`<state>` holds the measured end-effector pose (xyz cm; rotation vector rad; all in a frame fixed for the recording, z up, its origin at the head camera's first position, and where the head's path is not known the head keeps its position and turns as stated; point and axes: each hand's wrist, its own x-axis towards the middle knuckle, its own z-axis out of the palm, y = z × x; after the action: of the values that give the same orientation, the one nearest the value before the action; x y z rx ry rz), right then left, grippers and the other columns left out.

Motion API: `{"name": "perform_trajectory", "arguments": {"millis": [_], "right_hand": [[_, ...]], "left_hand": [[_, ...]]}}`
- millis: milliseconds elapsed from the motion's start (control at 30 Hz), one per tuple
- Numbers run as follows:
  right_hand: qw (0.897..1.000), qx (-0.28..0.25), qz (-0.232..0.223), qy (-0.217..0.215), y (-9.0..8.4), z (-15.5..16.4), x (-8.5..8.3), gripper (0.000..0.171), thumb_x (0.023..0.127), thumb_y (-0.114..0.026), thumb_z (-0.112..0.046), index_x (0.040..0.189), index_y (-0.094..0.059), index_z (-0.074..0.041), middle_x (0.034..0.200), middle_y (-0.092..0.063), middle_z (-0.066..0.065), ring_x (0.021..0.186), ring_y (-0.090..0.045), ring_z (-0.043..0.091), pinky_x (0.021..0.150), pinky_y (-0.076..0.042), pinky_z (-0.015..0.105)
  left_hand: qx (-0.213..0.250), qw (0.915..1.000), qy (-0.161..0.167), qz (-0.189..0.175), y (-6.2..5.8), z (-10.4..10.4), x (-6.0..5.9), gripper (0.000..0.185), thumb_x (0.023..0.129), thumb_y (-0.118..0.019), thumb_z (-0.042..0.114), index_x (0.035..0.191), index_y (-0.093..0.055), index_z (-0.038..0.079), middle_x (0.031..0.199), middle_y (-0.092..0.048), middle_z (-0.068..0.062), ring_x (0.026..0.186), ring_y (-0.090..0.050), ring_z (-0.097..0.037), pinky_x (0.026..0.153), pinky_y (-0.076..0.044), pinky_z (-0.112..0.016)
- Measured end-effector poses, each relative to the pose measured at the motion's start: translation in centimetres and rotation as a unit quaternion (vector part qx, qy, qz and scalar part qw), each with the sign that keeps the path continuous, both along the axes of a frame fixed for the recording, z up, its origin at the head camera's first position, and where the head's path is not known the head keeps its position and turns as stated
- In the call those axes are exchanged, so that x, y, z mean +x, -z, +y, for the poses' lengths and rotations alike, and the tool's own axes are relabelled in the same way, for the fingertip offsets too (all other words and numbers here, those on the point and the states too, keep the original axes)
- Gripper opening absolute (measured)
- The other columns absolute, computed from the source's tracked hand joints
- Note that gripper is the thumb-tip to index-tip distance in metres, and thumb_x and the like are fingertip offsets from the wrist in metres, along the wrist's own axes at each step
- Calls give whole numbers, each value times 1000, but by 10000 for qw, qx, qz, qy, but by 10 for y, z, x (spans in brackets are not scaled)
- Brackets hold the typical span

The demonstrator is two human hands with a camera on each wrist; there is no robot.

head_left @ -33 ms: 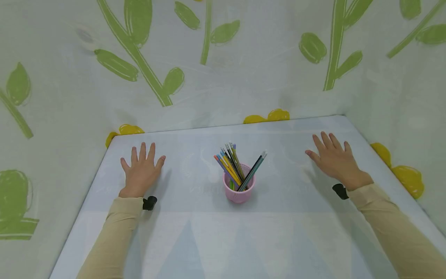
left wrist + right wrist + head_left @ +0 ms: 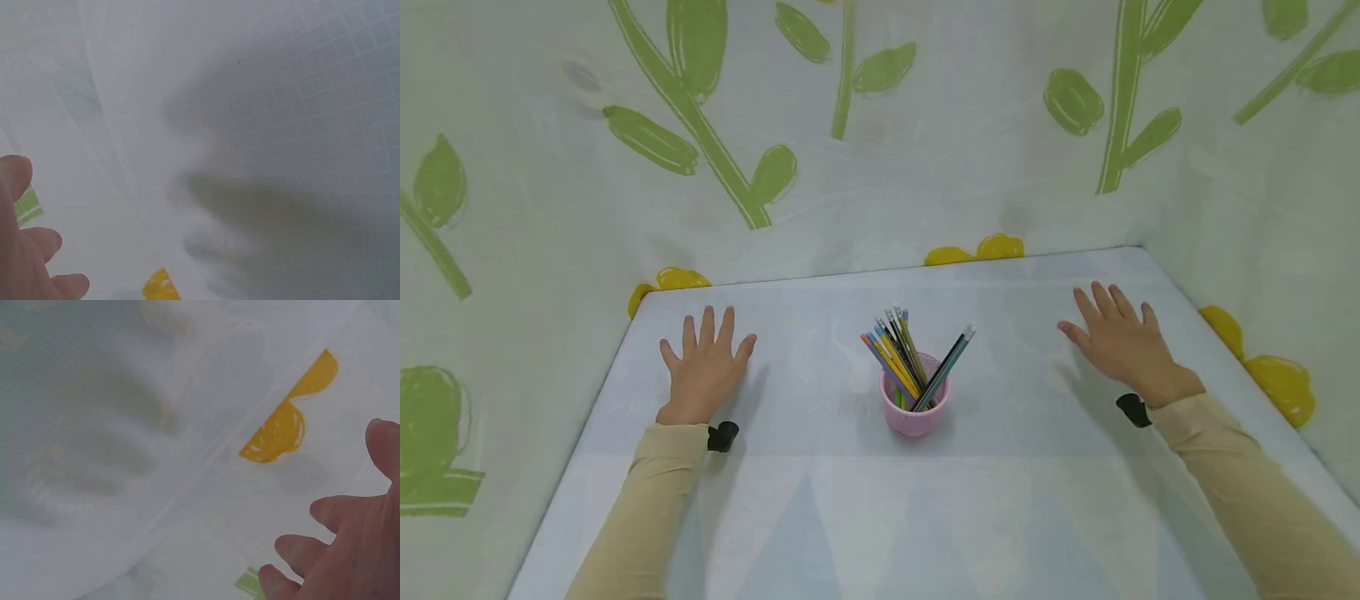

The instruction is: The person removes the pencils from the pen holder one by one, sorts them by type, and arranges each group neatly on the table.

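Palms of left hand [image 2: 703,372] and right hand [image 2: 1118,343] lie flat, fingers spread.

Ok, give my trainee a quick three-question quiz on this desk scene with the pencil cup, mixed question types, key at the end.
1. True or false: the left hand is gripping a pencil.
2. Multiple choice: where does the pink cup stand? A) between the two hands B) beside the left wall C) under the right hand
3. Fill in: the pencils stand inside the pink ____.

Key
1. False: it lies flat, fingers spread, on the table, holding nothing.
2. A: it stands about midway between the hands, touched by neither.
3. cup
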<state>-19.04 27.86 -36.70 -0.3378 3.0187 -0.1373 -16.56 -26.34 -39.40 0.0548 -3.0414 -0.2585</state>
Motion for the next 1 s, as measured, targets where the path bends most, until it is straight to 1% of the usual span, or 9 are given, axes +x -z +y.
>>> {"name": "perform_trajectory", "arguments": {"millis": [300,467,567,633,733,833,867,900,1000], "right_hand": [[9997,-236,34,-13,-3,4,-7,74,91,-22,-56,143,-8,-4,145,-4,25,130,0,42,93,1,66],[9983,-421,392,-86,-1,4,-10,70,93,-26,-51,141,-14,-2,143,-12,27,128,-10,43,96,-6,64],[9937,-801,777,-75,3,3,-12,64,94,-31,-45,138,-24,0,138,-24,28,124,-21,44,96,-16,60],[9871,-1250,998,14,5,-1,-11,58,94,-35,-41,135,-31,0,134,-32,26,120,-28,44,94,-22,57],[9706,-2137,1091,173,11,-11,-7,49,94,-40,-34,132,-38,-2,129,-40,22,116,-35,40,91,-29,55],[9469,-2998,1136,258,24,-26,-3,43,94,-44,-29,129,-43,-5,122,-48,16,111,-44,33,88,-35,51],[9389,-3238,1132,275,31,-30,-2,42,93,-44,-29,129,-44,-6,119,-51,15,108,-47,31,86,-38,50],[9305,-3452,1192,271,44,-32,-5,41,93,-45,-30,128,-46,-9,116,-55,11,104,-50,26,84,-41,43],[9099,-3859,1499,264,86,-39,-13,36,92,-44,-36,124,-51,-19,102,-62,-3,90,-57,12,74,-46,26]], "left_hand": [[-13,10000,12,-47,-3,3,-3,71,89,-19,60,143,-16,14,146,-9,-19,131,2,-41,91,8,-67],[87,9996,41,251,-5,8,-2,67,90,-29,55,141,-23,11,145,-15,-18,131,-3,-38,94,4,-65],[484,9965,149,658,-7,15,-2,60,90,-39,48,135,-34,9,140,-26,-17,129,-15,-36,96,-8,-61],[1051,9905,278,840,-8,23,-1,54,90,-43,44,131,-41,9,135,-36,-15,124,-27,-34,97,-19,-56],[2176,9708,491,888,-4,38,1,46,90,-46,43,125,-50,13,122,-51,-7,113,-44,-26,90,-36,-45],[3108,9462,672,600,5,56,7,44,88,-46,47,120,-54,18,111,-59,3,102,-52,-15,85,-43,-37],[3360,9377,768,450,9,62,8,44,88,-47,48,120,-55,19,109,-60,5,101,-53,-12,85,-43,-35],[3585,9290,888,246,13,67,10,44,87,-47,48,120,-55,19,109,-60,7,100,-53,-10,86,-43,-35],[4371,8864,1458,-446,21,84,16,42,88,-51,41,123,-53,16,114,-58,4,104,-52,-11,89,-41,-36]]}}
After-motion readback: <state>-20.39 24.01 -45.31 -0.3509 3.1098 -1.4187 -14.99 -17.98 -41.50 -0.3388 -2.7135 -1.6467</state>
